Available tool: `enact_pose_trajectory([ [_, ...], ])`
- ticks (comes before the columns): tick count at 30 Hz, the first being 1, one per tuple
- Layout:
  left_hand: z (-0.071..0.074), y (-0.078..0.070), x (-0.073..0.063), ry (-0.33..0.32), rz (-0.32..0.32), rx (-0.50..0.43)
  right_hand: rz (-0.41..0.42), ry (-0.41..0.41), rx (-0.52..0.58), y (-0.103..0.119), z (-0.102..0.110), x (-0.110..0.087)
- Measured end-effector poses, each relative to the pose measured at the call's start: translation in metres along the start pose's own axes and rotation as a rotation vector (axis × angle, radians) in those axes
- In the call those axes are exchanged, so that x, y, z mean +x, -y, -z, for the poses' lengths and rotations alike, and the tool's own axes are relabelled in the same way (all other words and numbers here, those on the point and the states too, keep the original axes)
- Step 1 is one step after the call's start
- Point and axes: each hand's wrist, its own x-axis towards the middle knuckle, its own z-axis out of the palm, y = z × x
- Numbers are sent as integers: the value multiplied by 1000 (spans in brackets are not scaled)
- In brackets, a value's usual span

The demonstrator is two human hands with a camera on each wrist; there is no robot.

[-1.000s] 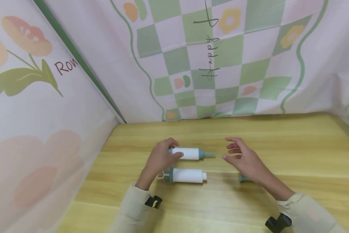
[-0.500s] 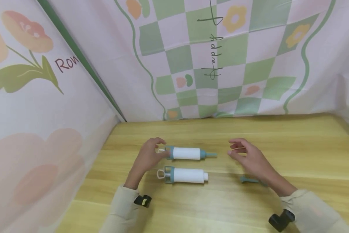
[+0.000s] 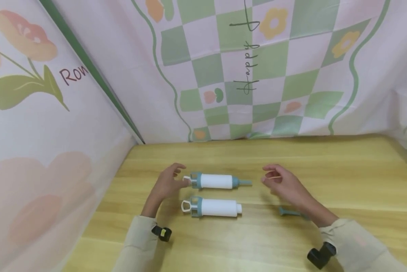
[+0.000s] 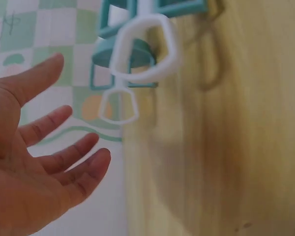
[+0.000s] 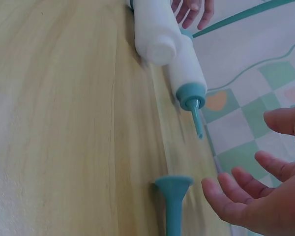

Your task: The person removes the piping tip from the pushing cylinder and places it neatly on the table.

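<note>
Two white syringes with teal collars lie side by side on the wooden table. The far syringe (image 3: 217, 181) has a teal nozzle (image 5: 196, 118) fitted on its tip; the near syringe (image 3: 219, 207) ends in a bare white tip (image 5: 161, 50). My left hand (image 3: 164, 184) is beside the far syringe's white pull ring (image 4: 103, 106), fingers spread and holding nothing. To the right of the nozzle, my right hand (image 3: 289, 189) hovers with loosely bent, empty fingers. A loose teal nozzle (image 3: 288, 212) lies under the right wrist, partly hidden in the head view.
The wooden table (image 3: 244, 241) meets a checkered, flower-printed cloth (image 3: 237, 109) at the back. Another printed cloth (image 3: 81, 132) hangs along the left side. A black wrist camera (image 3: 162, 233) is worn on the left wrist, another camera (image 3: 321, 255) on the right.
My left hand has let go of the far syringe and drawn back left, past its pull ring. The right hand stays almost in place, and the syringes lie still.
</note>
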Motion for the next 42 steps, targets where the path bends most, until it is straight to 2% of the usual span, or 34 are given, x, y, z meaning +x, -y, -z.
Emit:
enact_pose_trajectory([
  [6,-8,13,8,35,24,-66,-65,59,116,-8,1,2],
  [14,-8,14,14,72,20,-150,-128,100,335,-6,-5,9],
  [18,-11,16,16,101,6,-180,-140,90,353,-7,-11,11],
  [27,-15,25,20,216,-79,-287,-168,100,395,-5,-24,15],
  [37,-23,25,26,235,-124,-280,-230,82,409,1,-34,19],
  [42,-26,25,28,255,-116,-281,-238,87,426,-1,-37,22],
])
